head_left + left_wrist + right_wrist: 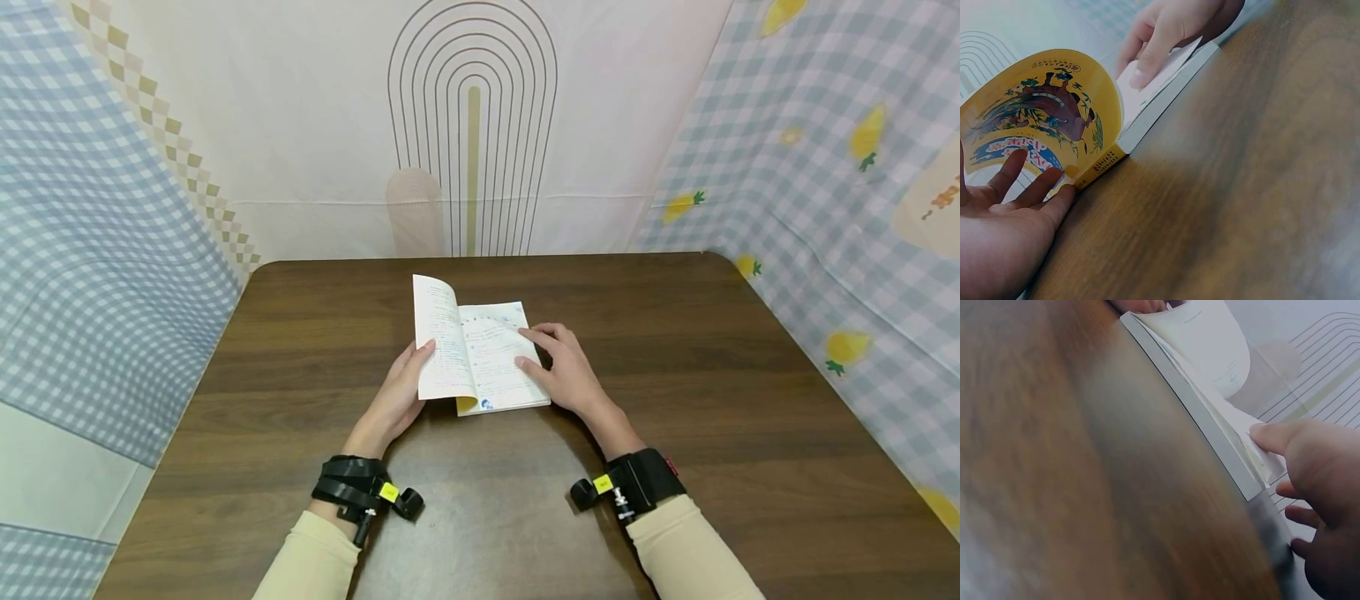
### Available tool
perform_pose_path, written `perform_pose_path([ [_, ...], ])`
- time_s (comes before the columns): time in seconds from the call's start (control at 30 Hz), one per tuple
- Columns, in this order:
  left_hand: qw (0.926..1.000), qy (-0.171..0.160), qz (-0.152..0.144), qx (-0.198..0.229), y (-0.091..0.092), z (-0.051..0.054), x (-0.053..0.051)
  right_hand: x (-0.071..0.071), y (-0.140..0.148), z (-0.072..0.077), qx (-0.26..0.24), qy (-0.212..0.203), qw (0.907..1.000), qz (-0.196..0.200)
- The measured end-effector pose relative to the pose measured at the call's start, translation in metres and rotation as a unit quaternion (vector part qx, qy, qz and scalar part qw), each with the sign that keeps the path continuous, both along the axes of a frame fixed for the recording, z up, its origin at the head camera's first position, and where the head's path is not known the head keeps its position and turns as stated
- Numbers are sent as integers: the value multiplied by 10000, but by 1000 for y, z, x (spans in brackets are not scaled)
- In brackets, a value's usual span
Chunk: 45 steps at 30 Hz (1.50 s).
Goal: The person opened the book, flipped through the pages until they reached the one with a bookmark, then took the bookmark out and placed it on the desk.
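An open book (501,354) lies on the brown table, its right-hand pages flat and covered with small print. Its yellow illustrated cover (1041,112) and the left-hand leaves stand raised and curved. My left hand (396,392) holds this raised side, thumb on the printed page and fingers behind the cover. On the right side, my right hand (564,367) touches the page with thumb and forefinger spread. In the right wrist view its thumb (1272,437) lies on the slightly lifted top leaves (1235,419), near the page edge; the other fingers are loosely bent.
The wooden table (315,333) ends at a rounded back edge. Behind it hangs a white cloth (322,125) with arch lines. Blue checked cloths flank the left (112,208) and right (787,167) sides. Each wrist bears a black strap with a small camera.
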<state>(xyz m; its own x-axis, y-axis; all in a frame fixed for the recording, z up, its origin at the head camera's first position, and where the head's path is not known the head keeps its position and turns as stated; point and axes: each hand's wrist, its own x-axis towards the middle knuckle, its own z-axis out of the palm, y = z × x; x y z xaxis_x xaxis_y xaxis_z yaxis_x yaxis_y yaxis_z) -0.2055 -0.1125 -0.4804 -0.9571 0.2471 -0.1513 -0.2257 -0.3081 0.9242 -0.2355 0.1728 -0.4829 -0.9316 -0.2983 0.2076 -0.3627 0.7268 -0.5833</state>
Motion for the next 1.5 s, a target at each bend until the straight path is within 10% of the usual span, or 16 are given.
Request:
perform_pose_path([
  [0.83,9999,91,-74,-49,-1,-1,0,-3,-6,-3,-973,-329,9925,-662],
  [1.5,9999,89,-25,44,-1,-2,0,-2,-2,-4,-357,-112,9993,27],
])
